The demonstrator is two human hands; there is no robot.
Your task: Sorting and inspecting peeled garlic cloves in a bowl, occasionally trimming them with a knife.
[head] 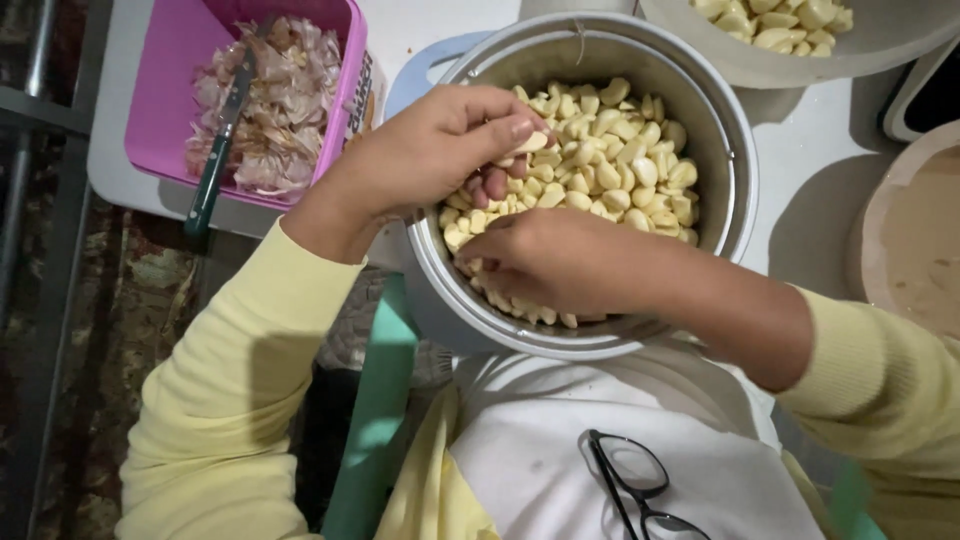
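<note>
Left hand (440,150) pinches one peeled garlic clove (531,142); right hand (550,260), fingers curled, rests in round metal pot (735,150) nearly full of cloves; pink tub (160,100) holds skins.

round brushed-metal pot (735,150): dull sheen, smooth | peeled pale garlic cloves (610,165): smooth, slightly glossy | pink plastic tub (160,100): matt | papery dry garlic skins (280,100) | green-handled knife (215,160): metal blade | yellow cloth sleeves (220,400): soft, matt | black-framed glasses (630,480): glossy plastic
</note>
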